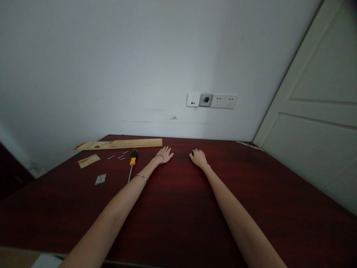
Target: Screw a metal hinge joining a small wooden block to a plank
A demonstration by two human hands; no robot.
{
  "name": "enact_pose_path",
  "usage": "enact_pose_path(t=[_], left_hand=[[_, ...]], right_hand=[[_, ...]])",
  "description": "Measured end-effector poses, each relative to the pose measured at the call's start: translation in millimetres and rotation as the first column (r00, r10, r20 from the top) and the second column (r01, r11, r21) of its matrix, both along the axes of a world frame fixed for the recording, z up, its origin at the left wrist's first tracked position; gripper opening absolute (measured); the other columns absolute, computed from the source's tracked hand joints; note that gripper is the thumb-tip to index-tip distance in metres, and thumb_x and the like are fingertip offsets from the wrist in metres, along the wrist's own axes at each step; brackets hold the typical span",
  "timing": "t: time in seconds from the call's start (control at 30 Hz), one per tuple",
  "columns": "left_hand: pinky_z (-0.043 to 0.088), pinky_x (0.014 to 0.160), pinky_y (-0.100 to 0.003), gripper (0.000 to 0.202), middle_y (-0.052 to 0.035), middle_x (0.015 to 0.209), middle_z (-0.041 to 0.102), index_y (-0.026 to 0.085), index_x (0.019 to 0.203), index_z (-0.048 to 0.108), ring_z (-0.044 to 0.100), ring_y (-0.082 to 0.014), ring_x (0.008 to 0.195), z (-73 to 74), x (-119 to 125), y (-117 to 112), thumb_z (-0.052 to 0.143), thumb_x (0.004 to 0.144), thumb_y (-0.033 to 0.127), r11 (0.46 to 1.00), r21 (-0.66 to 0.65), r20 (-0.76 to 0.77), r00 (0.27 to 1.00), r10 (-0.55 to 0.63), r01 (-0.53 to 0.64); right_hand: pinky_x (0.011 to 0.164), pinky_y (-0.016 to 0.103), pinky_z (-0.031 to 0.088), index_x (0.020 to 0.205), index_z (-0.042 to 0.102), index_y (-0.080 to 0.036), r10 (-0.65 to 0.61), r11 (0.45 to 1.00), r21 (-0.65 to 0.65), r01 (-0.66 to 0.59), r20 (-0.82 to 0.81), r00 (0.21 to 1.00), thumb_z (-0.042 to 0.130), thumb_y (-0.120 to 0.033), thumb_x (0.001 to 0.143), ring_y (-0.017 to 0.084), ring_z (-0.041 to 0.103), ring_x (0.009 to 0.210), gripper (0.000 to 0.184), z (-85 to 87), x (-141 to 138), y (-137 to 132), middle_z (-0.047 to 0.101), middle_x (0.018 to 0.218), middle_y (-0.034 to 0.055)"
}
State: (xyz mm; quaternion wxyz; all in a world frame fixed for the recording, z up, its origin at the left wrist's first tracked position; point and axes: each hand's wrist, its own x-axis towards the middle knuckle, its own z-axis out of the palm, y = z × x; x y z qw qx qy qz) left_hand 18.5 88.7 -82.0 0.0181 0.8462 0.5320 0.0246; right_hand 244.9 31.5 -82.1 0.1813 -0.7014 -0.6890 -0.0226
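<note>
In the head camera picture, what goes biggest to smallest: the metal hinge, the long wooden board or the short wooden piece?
1. Long wooden board, easily the largest.
2. Short wooden piece.
3. Metal hinge, smallest, even though it lies nearer than the other two.

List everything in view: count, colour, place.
Long flat wooden board: apparently one, tan, back left
Short flat wooden piece: one, tan, left
Thin metal fasteners: four, grey, beside piece
Flat metal hinge: one, silver, nearer left
Slim screwdriver: one, yellow-black, beside left arm
Smooth table: one, dark red, foreground
Rectangular socket plates: one row, white-grey, white wall
Panelled door: one, pale, right
Narrow strip: one, pale, back right
Thin bracelets: two, silver, left arm
Left hand, right hand: one each, bare, on table
</note>
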Motion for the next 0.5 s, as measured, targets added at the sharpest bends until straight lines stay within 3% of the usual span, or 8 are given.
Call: enact_pose_path(t=[0.13,0.27,0.4,0.5], left_hand=[[0.018,0.11,-0.039,0.068,-0.0159,0.15,0.017,0.006,0.142,0.025,0.015,-0.0272,0.139,2.2,0.4,-0.2,0.018,0.092,0.051,1.0,0.003,-0.023,1.0,-0.012,0.013],[0.024,0.108,-0.033,0.066,-0.0169,0.146,0.029,0.004,0.139,0.031,0.026,-0.0257,0.136,15.0,1.1,7.3,0.027,0.091,0.05,0.999,-0.008,-0.059,0.997,-0.048,0.048],[0.025,0.107,-0.027,0.061,-0.0157,0.145,0.032,0.006,0.139,0.03,0.031,-0.0218,0.133,47.0,-13.5,27.4,0.034,0.091,0.043,0.998,0.036,-0.085,0.995,-0.045,0.048],[0.024,0.108,-0.03,0.06,-0.016,0.145,0.032,0.009,0.134,0.04,0.028,-0.0256,0.134,78.8,-49.3,47.7,0.051,0.082,0.037,0.997,0.077,-0.124,0.992,0.002,0.008]], right_hand=[[0.102,0.043,0.029,0.127,0.05,-0.007,0.022,0.999,0.03,-0.022,-0.03,0.999,0.038,-0.031,0.088,0.031,0.043,0.125,0.047,2.0,-0.3,1.1,0.05,0.131,0.0204],[0.104,0.039,0.03,0.13,0.046,-0.008,0.115,0.992,0.055,-0.113,-0.051,0.992,0.039,-0.03,0.089,0.026,0.044,0.124,0.047,14.5,-0.6,12.0,0.05,0.132,0.0183],[0.106,0.032,0.031,0.13,0.046,-0.008,0.285,0.958,0.051,-0.283,-0.049,0.957,0.048,-0.033,0.087,0.023,0.044,0.125,0.05,36.1,-6.8,33.6,0.05,0.134,0.0151],[0.105,0.029,0.032,0.132,0.044,-0.011,0.409,0.912,0.014,-0.409,-0.044,0.911,0.056,-0.036,0.083,0.021,0.043,0.126,0.057,50.4,-19.3,52.5,0.048,0.136,0.0127]])
